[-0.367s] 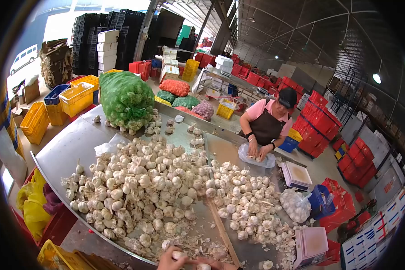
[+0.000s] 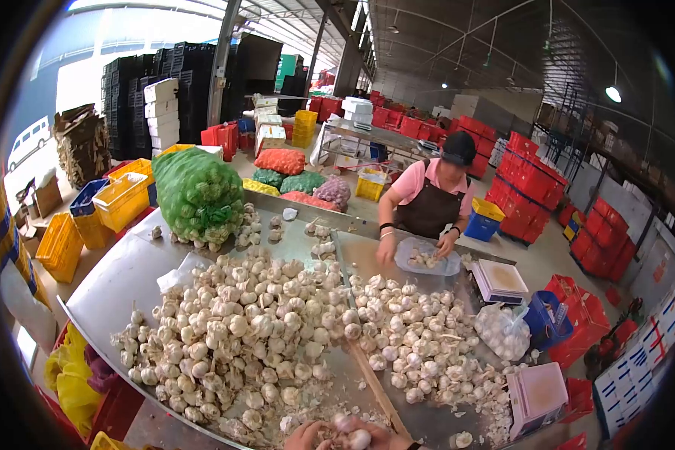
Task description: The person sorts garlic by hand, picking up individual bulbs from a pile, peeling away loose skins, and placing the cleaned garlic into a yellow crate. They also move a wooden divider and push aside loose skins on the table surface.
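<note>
At the bottom edge of the head view, my left hand (image 2: 302, 436) is closed, with fingers curled round a garlic bulb, partly hidden. Close beside it, my right hand (image 2: 385, 438) is closed on a pale garlic bulb (image 2: 360, 439). Another bulb (image 2: 344, 421) shows between the hands. The frame cuts off the lower part of both hands. Just beyond them, loose skins and a large garlic pile (image 2: 240, 330) cover the left side of the metal table (image 2: 101, 289). A wooden strip (image 2: 375, 386) separates it from a second garlic pile (image 2: 420, 345).
Across the table, a co-worker (image 2: 435, 199) reaches toward a clear plastic bag (image 2: 427, 257) holding garlic. Scales (image 2: 540, 394) and a filled bag (image 2: 502, 330) stand to the right. A green net sack (image 2: 199, 195) sits at the far left; yellow crates (image 2: 60, 247) stand beyond.
My hands have come closer together and sit slightly further right in view. The co-worker's hands have moved apart, and the plastic bag now lies open. The whole view has shifted a little.
</note>
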### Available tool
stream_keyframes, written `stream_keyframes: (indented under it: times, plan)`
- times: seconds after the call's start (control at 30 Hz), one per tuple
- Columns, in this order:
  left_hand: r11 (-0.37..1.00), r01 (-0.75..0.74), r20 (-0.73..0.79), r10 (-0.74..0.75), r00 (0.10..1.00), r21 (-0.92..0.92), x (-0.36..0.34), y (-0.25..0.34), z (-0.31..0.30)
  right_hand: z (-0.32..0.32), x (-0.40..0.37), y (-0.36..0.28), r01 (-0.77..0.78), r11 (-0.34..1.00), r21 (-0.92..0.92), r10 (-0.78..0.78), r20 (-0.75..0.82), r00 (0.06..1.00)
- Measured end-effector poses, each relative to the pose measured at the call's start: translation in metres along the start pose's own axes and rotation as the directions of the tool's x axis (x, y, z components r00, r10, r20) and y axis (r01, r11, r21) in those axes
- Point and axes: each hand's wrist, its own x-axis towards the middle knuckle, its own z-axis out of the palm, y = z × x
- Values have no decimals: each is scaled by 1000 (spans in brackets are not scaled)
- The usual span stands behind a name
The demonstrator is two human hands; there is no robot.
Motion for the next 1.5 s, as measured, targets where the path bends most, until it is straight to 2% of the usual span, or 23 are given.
stream_keyframes:
  times: [0.03, 0.07, 0.1, 0.13, 0.17, 0.23, 0.27, 0.3, 0.33, 0.47, 0.57, 0.63, 0.73, 0.8, 0.87, 0.93, 1.0, 1.17, 1.27, 1.3, 1.4, 1.43, 1.5]
  plan:
    - [995, 77, 17, -77, 997, -63, 2, -2, -4, 38, -12, -28, 51, 999, 11, -49, -104, 993]
    - [980, 153, 37, -150, 988, -124, 4, -3, -6, 33, -10, -59, 77, 984, 161, -89, 69, 994]
    - [998, 63, -69, -63, 996, -6, 7, -6, -6, 27, -8, -88, 76, 949, 307, -153, 234, 960]
    - [999, 47, -56, -46, 997, 7, 9, -11, -6, 46, -20, -104, 239, 814, 530, -367, 151, 918]
    - [998, 36, -108, -31, 994, 47, 12, -20, -6, 69, -34, -132, 322, 741, 590, -496, 157, 854]
    - [970, -30, -213, 83, 973, 242, 14, -63, 2, 104, -57, -163, 609, 561, 561, -683, -103, 724]
    - [964, -56, -187, 107, 976, 259, 23, -54, -12, 97, -64, -168, 619, 533, 577, -704, -103, 703]
    - [983, 65, -208, -29, 978, 169, 28, -43, -29, 86, -68, -174, 660, 506, 555, -713, -160, 682]
    - [978, 192, -220, -171, 960, 78, 31, -33, -43, 78, -70, -179, 697, 483, 530, -717, -217, 663]
    - [871, 202, -512, 65, 857, 449, 39, -59, -95, 22, -57, -153, 638, 540, 549, -636, -230, 736]
    - [811, 405, -608, -77, 790, 423, 53, -71, -140, 2, -47, -125, 540, 493, 682, -515, -272, 813]
    - [702, 588, -747, -120, 654, 401, 59, -109, -160, -8, -43, -118, 524, 498, 691, -479, -285, 831]
    - [744, 628, -770, -257, 583, 227, 79, -78, -185, -8, -37, -111, 524, 517, 676, -446, -309, 840]
    - [723, 647, -781, -251, 572, 242, 94, -186, -205, -1, -38, -121, 556, 521, 648, -463, -333, 822]
    - [713, 620, -780, -167, 603, 327, 98, -228, -205, 10, -37, -133, 584, 558, 590, -462, -364, 809]
    - [695, 534, -669, -104, 736, 480, 99, -295, -219, 16, -39, -137, 570, 595, 566, -480, -319, 817]
    - [843, 534, -645, -445, 621, -67, 104, -239, -220, -2, -31, -133, 550, 646, 529, -447, -322, 834]
    - [857, 490, -578, -321, 750, 160, 98, -215, -211, -2, -1, -126, 461, 702, 542, -376, -267, 887]
    - [724, 620, -482, -446, 754, 301, 101, -158, -181, 2, 18, -120, 426, 709, 562, -327, -273, 905]
    - [766, 559, -513, -357, 781, 318, 93, -180, -172, 3, 24, -116, 398, 723, 564, -322, -234, 917]
    - [784, 549, -501, -364, 785, 291, 90, -186, -151, 8, 30, -112, 352, 753, 556, -319, -159, 934]
    - [809, 520, -353, -418, 837, 276, 94, -167, -151, 14, 29, -113, 344, 760, 551, -336, -121, 934]
    - [773, 537, -464, -359, 810, 338, 89, -163, -121, 19, 27, -108, 304, 769, 562, -315, -80, 946]
